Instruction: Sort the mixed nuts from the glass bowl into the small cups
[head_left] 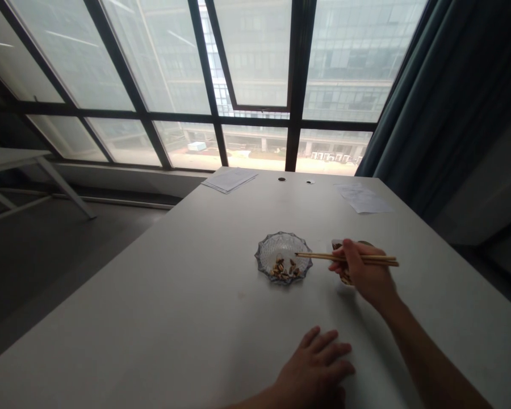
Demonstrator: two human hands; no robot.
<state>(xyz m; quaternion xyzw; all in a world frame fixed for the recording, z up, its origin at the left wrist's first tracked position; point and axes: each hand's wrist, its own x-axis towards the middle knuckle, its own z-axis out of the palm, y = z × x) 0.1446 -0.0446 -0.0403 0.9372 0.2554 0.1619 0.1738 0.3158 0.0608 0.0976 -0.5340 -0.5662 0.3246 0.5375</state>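
My right hand (366, 272) is closed around a pair of wooden chopsticks (323, 257), held nearly level. Their tips are over the right part of a clear glass dish (262, 267) with a scalloped rim; I cannot make out anything between them. Several small brown striped pieces (283, 271), like nuts or seeds in shells, lie in the near half of the dish. Behind and below my right hand is a second container (346, 278) with similar brown pieces, mostly hidden by the hand. Nearer to me, my left hand (317, 363) rests on the table with its fingers spread, holding nothing.
The white table (174, 307) stretches toward the windows. Papers (230, 180) lie at its far left corner, and another sheet (361, 199) at the far right. Two round holes are near the far edge. A dark curtain (443, 96) hangs at right; another table (15, 159) stands at left.
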